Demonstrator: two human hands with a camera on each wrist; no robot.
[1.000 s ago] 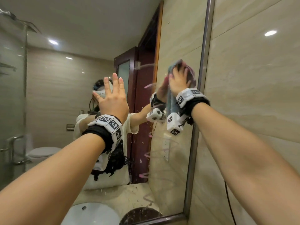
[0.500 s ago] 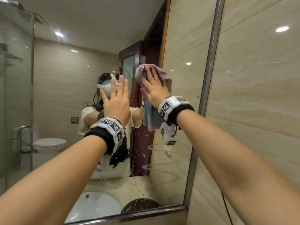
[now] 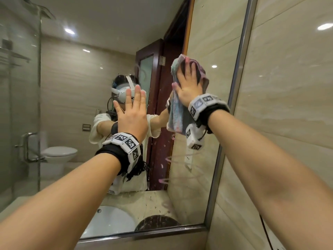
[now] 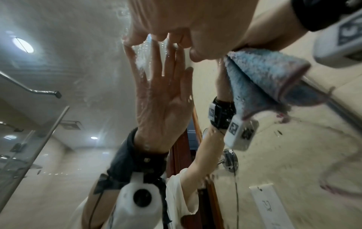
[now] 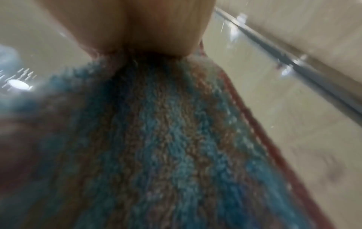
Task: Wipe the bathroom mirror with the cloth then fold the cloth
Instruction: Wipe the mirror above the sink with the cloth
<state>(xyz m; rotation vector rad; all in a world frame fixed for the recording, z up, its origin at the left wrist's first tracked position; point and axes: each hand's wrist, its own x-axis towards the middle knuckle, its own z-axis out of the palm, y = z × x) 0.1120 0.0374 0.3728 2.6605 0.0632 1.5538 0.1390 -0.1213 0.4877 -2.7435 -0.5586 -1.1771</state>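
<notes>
My right hand presses a blue-and-pink striped cloth flat against the bathroom mirror, with its fingers spread over the cloth's top. The rest of the cloth hangs down below the palm. My left hand lies open on the glass to the left, fingers straight and pointing up. In the left wrist view the left hand's fingertips touch the wet glass, and the cloth hangs to the right. The right wrist view is filled by the cloth under the palm.
Pink smear lines run across the glass below the cloth. The mirror's metal frame stands just right of my right hand, with a tiled wall beyond it. A white basin shows in the reflection at the bottom.
My right hand slid the cloth leftward away from the mirror's right frame, then a little back up and right. The left hand stayed flat on the glass.
</notes>
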